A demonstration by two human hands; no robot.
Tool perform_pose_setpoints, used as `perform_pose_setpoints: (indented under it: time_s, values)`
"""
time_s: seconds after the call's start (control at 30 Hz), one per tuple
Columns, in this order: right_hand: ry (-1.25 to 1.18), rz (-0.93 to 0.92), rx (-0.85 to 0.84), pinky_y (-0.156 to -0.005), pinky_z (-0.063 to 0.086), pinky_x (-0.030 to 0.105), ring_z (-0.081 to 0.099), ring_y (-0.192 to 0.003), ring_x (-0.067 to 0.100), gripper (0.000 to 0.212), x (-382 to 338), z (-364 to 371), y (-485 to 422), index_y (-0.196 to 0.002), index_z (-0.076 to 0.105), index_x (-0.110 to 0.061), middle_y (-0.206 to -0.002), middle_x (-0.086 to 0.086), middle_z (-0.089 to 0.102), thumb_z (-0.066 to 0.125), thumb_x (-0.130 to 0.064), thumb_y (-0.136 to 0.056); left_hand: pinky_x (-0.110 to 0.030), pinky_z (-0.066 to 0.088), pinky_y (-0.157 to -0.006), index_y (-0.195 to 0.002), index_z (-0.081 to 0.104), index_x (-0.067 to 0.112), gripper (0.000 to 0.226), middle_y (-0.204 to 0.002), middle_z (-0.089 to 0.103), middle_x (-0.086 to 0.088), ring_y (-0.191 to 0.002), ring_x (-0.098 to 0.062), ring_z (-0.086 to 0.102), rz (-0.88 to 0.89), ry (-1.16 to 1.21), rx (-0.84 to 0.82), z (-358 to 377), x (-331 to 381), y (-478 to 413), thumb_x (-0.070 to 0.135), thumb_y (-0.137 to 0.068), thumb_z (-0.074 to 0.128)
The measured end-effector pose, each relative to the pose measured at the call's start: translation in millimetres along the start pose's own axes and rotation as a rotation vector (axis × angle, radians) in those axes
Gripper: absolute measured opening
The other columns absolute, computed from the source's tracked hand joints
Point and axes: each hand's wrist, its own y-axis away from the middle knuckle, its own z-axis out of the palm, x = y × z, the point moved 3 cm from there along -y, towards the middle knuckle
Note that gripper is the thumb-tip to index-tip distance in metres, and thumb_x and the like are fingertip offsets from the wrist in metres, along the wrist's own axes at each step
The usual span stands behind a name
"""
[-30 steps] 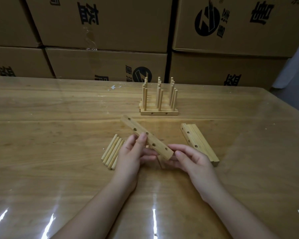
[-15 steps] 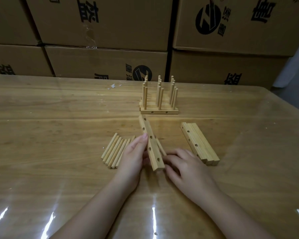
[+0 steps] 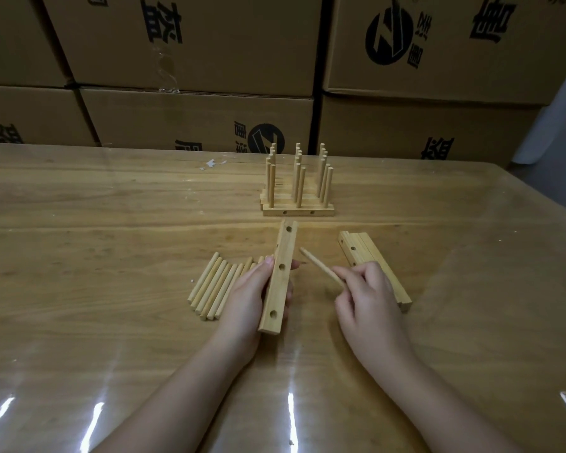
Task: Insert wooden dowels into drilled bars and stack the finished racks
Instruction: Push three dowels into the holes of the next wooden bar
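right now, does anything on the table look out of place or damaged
Only some small white scraps on the table, left of the finished racks. Otherwise things look orderly: loose dowels lie side by side, spare bars together, left hand holding a bar, right hand a dowel.

The bar (image 3: 277,289) and dowel (image 3: 321,267) you hold are pale bare wood, smooth and matt, your table (image 3: 111,223) is grained wood under a glossy clear sheet that throws back light, and the boxes (image 3: 209,44) are matt brown cardboard.
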Motion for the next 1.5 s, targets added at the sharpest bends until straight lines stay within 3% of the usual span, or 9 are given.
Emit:
perform_pose_setpoints:
  time_s: [0.33, 0.5, 0.6, 0.73, 0.87, 0.97, 1.27, 1.43, 1.5]
  values:
    - [-0.37, 0.067, 0.059, -0.065, 0.04, 0.009, 0.052, -0.081, -0.001, 0.014, 7, 5, -2, -0.104, 0.056, -0.013, -0.092, -0.007, 0.053, 0.047, -0.017, -0.095, -0.022, 0.042, -0.045, -0.095, 0.074, 0.015, 0.041, -0.061, 0.055, -0.003, -0.049, -0.013, 0.048, -0.013, -0.024, -0.045, 2, 1, 1, 0.037, -0.099, 0.04]
    - [-0.531, 0.083, 0.038, -0.053, 0.045, 0.025, 0.054, -0.056, 0.008, 0.019, 9, 4, -4, -0.096, 0.05, -0.034, -0.076, -0.012, 0.064, 0.047, -0.016, -0.095, -0.022, 0.042, -0.047, -0.096, 0.074, 0.017, 0.039, -0.061, 0.055, -0.003, -0.051, -0.013, 0.05, 0.003, -0.072, -0.073, 3, 1, 2, 0.038, -0.097, 0.041]
    - [-0.527, 0.043, 0.035, -0.053, 0.046, 0.027, 0.054, -0.053, 0.008, 0.019, 7, 3, -2, -0.1, 0.051, -0.034, -0.076, -0.015, 0.064, 0.048, -0.016, -0.095, -0.022, 0.043, -0.05, -0.098, 0.074, 0.025, 0.038, -0.063, 0.057, 0.0, -0.054, -0.01, 0.053, 0.006, -0.143, -0.132, 5, 1, 5, 0.048, -0.087, 0.046]
    - [-0.524, 0.052, 0.028, -0.055, 0.047, 0.027, 0.055, -0.057, 0.007, 0.018, 10, 5, -3, -0.107, 0.055, -0.03, -0.076, -0.014, 0.061, 0.048, -0.02, -0.095, -0.022, 0.045, -0.048, -0.099, 0.07, 0.023, 0.039, -0.061, 0.058, -0.002, -0.049, -0.013, 0.055, 0.014, -0.155, -0.177, 6, 0, 6, 0.051, -0.086, 0.046]
    - [-0.528, 0.079, 0.056, -0.057, 0.043, 0.015, 0.056, -0.062, 0.001, 0.022, 14, 5, -4, -0.112, 0.06, -0.027, -0.067, -0.018, 0.058, 0.048, -0.025, -0.094, -0.021, 0.044, -0.048, -0.08, 0.066, 0.034, 0.037, -0.057, 0.057, -0.007, -0.044, -0.014, 0.053, 0.054, -0.225, -0.146, 6, 2, 6, 0.056, -0.09, 0.038]
    - [-0.527, 0.097, 0.072, -0.058, 0.041, 0.012, 0.055, -0.064, -0.001, 0.026, 16, 3, -3, -0.116, 0.063, -0.022, -0.066, -0.022, 0.058, 0.048, -0.025, -0.094, -0.019, 0.04, -0.045, -0.088, 0.064, 0.02, 0.047, -0.061, 0.055, -0.006, -0.042, -0.012, 0.048, 0.07, -0.251, -0.118, 6, 2, 5, 0.06, -0.088, 0.04]
    - [-0.481, 0.057, 0.122, -0.076, 0.038, -0.001, 0.051, -0.094, -0.021, 0.031, 15, -1, -3, -0.122, 0.06, -0.022, -0.096, -0.032, 0.056, 0.05, -0.023, -0.093, -0.022, 0.042, -0.047, -0.103, 0.058, 0.008, 0.051, -0.056, 0.055, -0.001, -0.044, -0.012, 0.049, 0.105, -0.377, -0.151, 12, 5, 10, 0.05, -0.093, 0.032]
    - [-0.326, 0.02, 0.163, -0.075, 0.041, 0.002, 0.053, -0.094, -0.009, 0.03, 16, -4, -4, -0.122, 0.061, -0.021, -0.104, -0.016, 0.061, 0.052, -0.02, -0.093, -0.024, 0.043, -0.048, -0.084, 0.053, 0.018, 0.034, -0.055, 0.052, 0.002, -0.044, -0.012, 0.049, 0.181, -0.487, -0.135, 16, 4, 13, 0.041, -0.098, 0.032]
    - [-0.253, -0.011, 0.199, -0.072, 0.048, 0.014, 0.058, -0.09, 0.004, 0.03, 15, -8, -5, -0.121, 0.063, -0.019, -0.104, -0.004, 0.066, 0.053, -0.017, -0.093, -0.022, 0.042, -0.047, -0.087, 0.054, 0.022, 0.033, -0.055, 0.052, 0.003, -0.043, -0.011, 0.049, 0.217, -0.523, -0.128, 17, 3, 14, 0.044, -0.096, 0.031]
